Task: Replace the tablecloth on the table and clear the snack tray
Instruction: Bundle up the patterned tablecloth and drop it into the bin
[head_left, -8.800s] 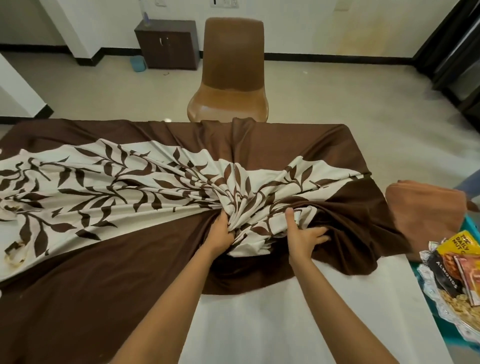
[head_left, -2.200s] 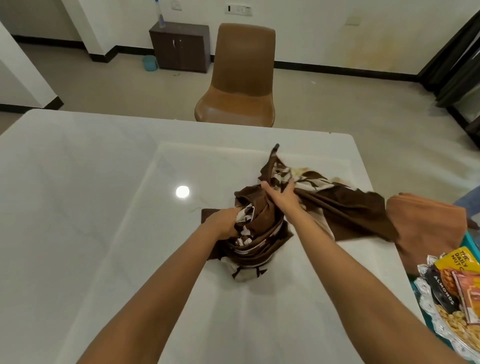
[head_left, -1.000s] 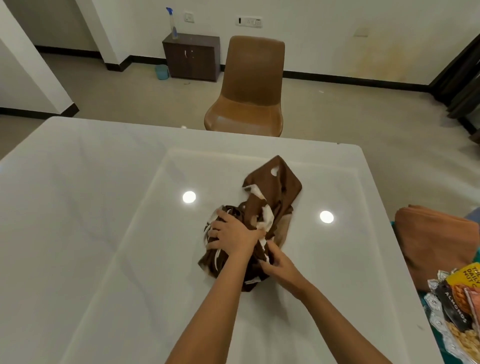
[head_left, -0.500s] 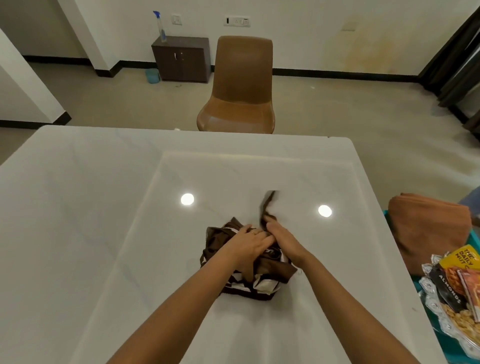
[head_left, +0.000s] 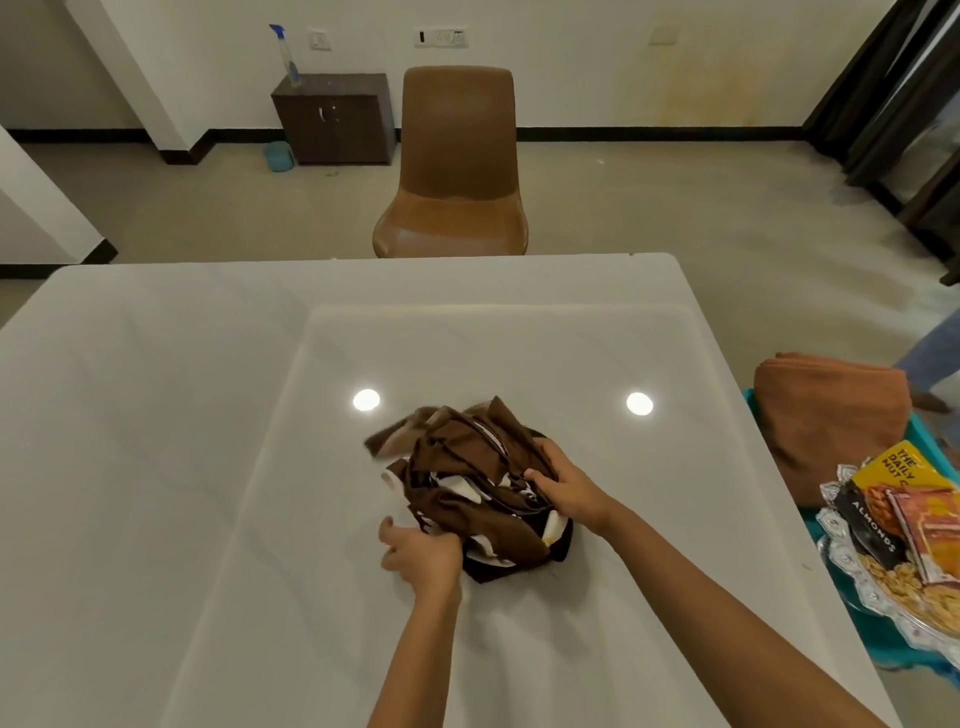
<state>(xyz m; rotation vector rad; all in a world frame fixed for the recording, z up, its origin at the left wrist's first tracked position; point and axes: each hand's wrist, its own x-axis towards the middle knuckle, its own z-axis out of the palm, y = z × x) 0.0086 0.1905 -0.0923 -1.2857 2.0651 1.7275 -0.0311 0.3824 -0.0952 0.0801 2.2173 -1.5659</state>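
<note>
The bundled brown-and-white tablecloth (head_left: 475, 488) sits mid-worktop (head_left: 156, 415), left hand (head_left: 421, 556) gripping its near edge and right hand (head_left: 563, 488) clutching its right side; loose flaps could unravel on lifting and sweep the snack tray (head_left: 852, 582) beside the folded orange cloth (head_left: 826, 415).

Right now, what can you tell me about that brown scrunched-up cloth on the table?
The tablecloth is soft fabric, dark brown with cream patches of print showing. It is bunched into a rumpled ball, with a loose flap sticking out at its far left. It sits on the white table, near the middle. The left hand grips its near edge and the right hand grips its right side.
</note>
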